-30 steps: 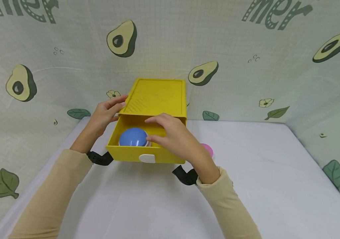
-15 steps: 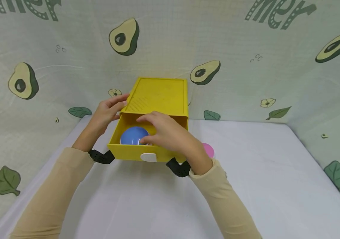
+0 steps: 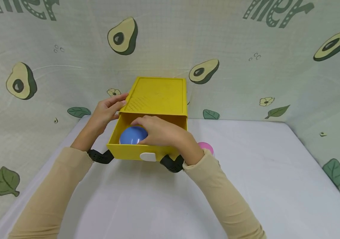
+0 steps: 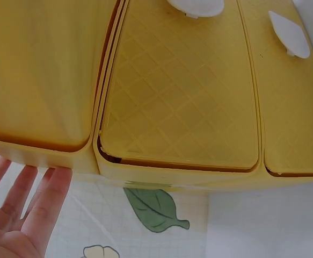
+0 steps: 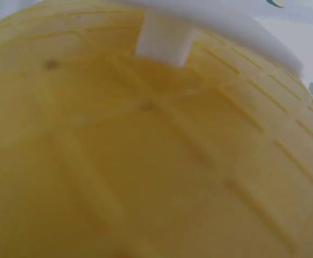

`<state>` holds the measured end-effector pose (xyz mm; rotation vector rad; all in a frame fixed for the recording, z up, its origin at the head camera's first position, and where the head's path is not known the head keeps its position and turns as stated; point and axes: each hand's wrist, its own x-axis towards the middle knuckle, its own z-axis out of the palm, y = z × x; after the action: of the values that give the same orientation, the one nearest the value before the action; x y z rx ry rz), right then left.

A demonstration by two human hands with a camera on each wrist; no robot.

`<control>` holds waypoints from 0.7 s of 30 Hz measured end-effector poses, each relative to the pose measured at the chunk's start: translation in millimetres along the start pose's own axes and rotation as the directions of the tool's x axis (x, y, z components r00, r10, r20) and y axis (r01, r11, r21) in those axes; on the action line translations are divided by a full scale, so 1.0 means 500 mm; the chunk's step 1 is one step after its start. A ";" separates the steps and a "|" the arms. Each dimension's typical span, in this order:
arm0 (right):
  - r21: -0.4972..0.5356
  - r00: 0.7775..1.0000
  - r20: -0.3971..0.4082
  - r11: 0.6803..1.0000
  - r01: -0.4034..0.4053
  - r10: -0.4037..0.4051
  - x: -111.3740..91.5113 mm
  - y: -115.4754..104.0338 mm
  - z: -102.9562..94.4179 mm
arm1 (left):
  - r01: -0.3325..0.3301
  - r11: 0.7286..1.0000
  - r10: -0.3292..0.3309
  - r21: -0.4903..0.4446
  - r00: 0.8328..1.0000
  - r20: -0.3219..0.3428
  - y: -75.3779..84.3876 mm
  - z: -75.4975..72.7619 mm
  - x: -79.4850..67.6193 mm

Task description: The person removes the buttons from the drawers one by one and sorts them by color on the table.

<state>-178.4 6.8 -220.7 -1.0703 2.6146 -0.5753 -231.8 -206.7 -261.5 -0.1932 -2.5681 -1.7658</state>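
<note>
A yellow drawer unit stands at the back middle of the table, its top drawer pulled out. In the drawer's left part sits a smooth, rounded blue ball, its underside hidden by the drawer front. My right hand reaches into the drawer and holds the ball's right side, fingers curved over the back and thumb at the front. With straight fingers, my left hand rests against the unit's left side. In the left wrist view its fingertips touch the yellow edge. The right wrist view is filled by a patterned drawer front.
A pink round thing lies right of the unit, partly behind my right wrist. Two lower drawers are closed, with white handles. A cloth printed with avocados hangs behind the white table.
My right hand has moved left and deeper into the drawer, from beside the blue ball to around it. The left hand has stayed on the unit's side.
</note>
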 end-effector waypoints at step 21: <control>0.021 0.998 0.024 0.999 0.049 -0.050 0.001 0.007 0.003 | 0.016 1.000 -0.016 0.002 1.000 0.005 0.003 0.000 0.000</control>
<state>-180.3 8.6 -223.8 -1.1317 2.5616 -0.5946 -231.7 -206.2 -260.2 -0.1775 -2.5825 -1.7697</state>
